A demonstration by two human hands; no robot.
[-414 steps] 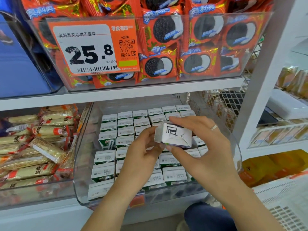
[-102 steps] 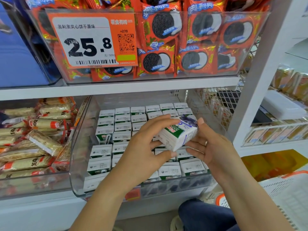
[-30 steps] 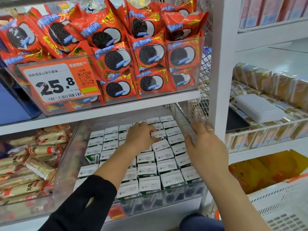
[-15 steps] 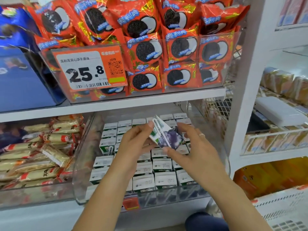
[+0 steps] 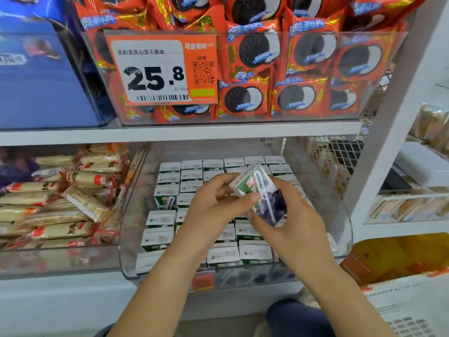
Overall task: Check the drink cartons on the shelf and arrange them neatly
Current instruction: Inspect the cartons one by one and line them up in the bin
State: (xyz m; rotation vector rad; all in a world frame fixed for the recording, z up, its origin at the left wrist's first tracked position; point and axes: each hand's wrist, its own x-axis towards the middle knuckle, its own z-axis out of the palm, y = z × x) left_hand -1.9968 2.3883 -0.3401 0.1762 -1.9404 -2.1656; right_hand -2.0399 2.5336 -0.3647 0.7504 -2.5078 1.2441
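A clear plastic bin (image 5: 340, 210) on the lower shelf holds several rows of small white-topped drink cartons (image 5: 167, 177) standing upright. Above the bin I hold one carton (image 5: 263, 193) tilted, its green, white and purple side with a wrapped straw facing me. My left hand (image 5: 213, 212) grips its left end with the thumb across the front. My right hand (image 5: 294, 222) cups it from below and from the right. My hands hide the cartons in the middle of the bin.
A bin of red cookie packs (image 5: 279, 76) with an orange price tag (image 5: 162, 69) sits on the shelf above. Wrapped snack bars (image 5: 60, 198) fill the bin to the left. A white upright post (image 5: 388, 142) stands to the right, with a white basket (image 5: 413, 310) below.
Since one second ago both hands have come up out of the bin with a carton. In the last half second the carton has turned so its straw side faces me.
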